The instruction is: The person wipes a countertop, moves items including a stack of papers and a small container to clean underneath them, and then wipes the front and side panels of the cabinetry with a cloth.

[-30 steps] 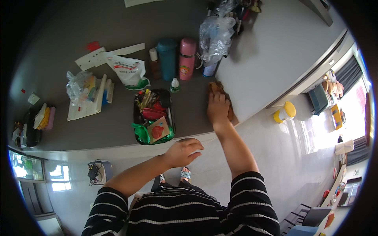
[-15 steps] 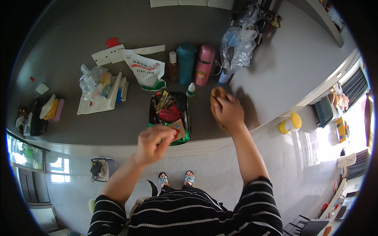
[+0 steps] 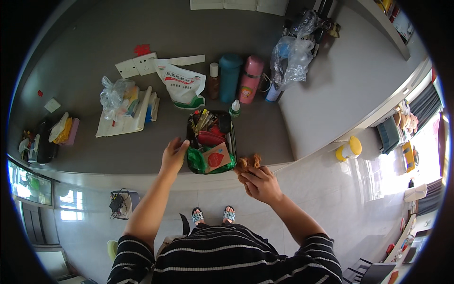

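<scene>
A dark, open box filled with small items stands near the counter's front edge. In it lie a red pouch, a brown paper packet with a red mark, a crumpled green plastic bag and several small tubes. At the box's left side is my left hand, fingers apart, thumb against or close to the rim. My right hand grips a bunched brown cloth at the counter's front edge, just right of the box.
Behind the box stand a small green bottle, a white pouch, a brown bottle, a teal tumbler and a pink flask. Papers lie at left. A side panel bounds the counter at right.
My right hand has brought the brown cloth nearer me and left, from the countertop to its front edge. My left hand has moved off the box's front to its left side, its fingers now spread.
</scene>
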{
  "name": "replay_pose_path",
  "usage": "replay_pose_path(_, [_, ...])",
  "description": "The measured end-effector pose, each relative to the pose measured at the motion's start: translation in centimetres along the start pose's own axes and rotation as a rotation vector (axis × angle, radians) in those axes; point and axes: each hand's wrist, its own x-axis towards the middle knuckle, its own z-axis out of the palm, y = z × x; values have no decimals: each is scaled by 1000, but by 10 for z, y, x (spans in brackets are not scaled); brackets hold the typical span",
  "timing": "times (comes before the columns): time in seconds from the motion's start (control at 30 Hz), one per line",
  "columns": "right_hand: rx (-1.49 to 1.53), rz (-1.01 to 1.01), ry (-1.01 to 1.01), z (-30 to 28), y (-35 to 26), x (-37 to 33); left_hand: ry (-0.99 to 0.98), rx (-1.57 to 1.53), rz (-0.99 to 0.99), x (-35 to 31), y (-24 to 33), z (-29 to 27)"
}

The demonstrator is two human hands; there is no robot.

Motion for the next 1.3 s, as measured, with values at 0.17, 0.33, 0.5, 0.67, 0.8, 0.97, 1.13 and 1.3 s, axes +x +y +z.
replay_pose_path(0.17, [-164,212,151,-35,35,48,-173,148,8,24,-2,9])
replay_pose_path(0.33, [-452,379,82,26,72,41,-136,216,34,42,-16,8])
replay_pose_path(0.5, [-247,197,-42,70,-36,52,-66,79,5,40,-44,-62])
replay_pose_path(0.67, [429,205,26,61,-33,89,60,126,85,45,-59,-146])
replay_pose_path(0.8, [61,270,34,80,4,140,76,71,27,42,-50,-146])
replay_pose_path(0.97, [-238,-44,-346,123,-41,138,97,-75,30,14,-36,-134])
replay_pose_path(1.13, [328,219,-399,87,-31,190,220,-195,12,-19,-50,-159])
replay_pose_path(1.3, [-327,166,-2,132,15,198,94,-154,-36,-30,-39,-138])
